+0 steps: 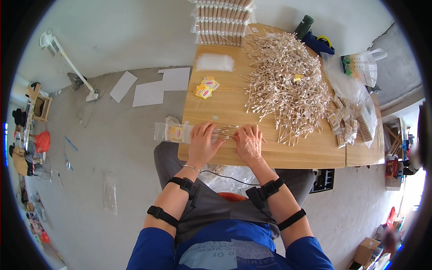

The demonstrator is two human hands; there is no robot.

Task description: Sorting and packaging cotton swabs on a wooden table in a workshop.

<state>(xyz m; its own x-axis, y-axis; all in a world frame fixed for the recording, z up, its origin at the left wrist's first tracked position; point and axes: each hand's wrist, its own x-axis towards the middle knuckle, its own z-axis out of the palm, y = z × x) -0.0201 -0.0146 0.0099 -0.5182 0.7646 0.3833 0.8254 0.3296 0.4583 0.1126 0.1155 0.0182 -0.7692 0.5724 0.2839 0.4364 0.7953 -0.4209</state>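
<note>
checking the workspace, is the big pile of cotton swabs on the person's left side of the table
No, the big pile of cotton swabs lies on the right part of the wooden table, beyond the right hand.

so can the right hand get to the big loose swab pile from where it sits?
Probably yes. The right hand lies flat on a small bunch of swabs near the table's front edge, and the big swab pile begins just beyond and right of it. Only bare tabletop and stray swabs lie between.

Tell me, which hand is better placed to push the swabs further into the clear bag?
Probably the right hand: it rests on the loose swab bundle, opposite the clear bag. The left hand lies on the bag's mouth, steadying it.
</note>
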